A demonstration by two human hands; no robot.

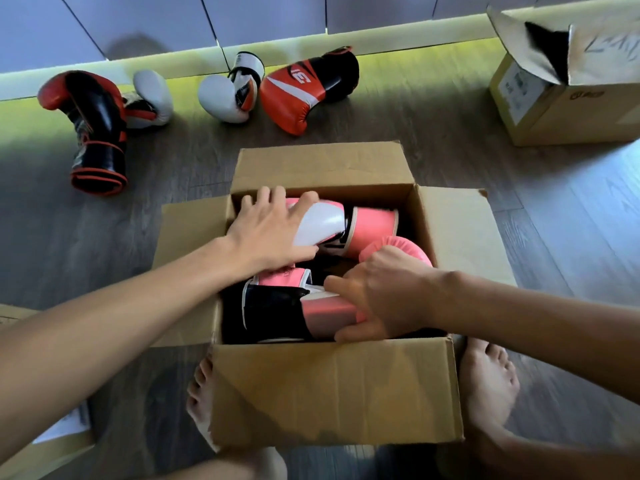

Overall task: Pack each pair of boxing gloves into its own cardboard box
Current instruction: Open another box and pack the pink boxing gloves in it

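**Now Packing: Pink Pair Inside the Middle Box**

Down in the open cardboard box [332, 393], flaps folded outward, on the wooden floor [588, 237]: both pink gloves, side by side. Reaching in from the left with the left hand [273, 230], fingers spread and curled over the white panel of the far pink glove [370, 226], thumb tucked under its near edge, a firm grasp. Pink cuff of that glove pointing toward the box's right wall. Reaching in from the right with the right hand [384, 296], fingers wrapped round the pink body of the near pink glove [277, 306], thumb beneath, close against the box's near wall. Black cuff with white trim pointing left. Behind the right hand, a rounded pink padded end, not clearly assignable to either glove.

Beyond the box, near the pale skirting board [398, 36], four more gloves loose on the floor. At far left, a black-and-red glove [97, 133], cuff toward the camera. Just beside it, a white glove [152, 98]. Further right, a second white glove [225, 95], just beside a red-orange glove [301, 91] with a black cuff. At top right, well apart from the rest, a second cardboard box [571, 112], flaps up, label on its side. At the lower left edge, mostly out of view, a corner of a third box [52, 445]. On either side of the middle box, close to its near corners, a bare left foot [201, 400] and a bare right foot [488, 386].
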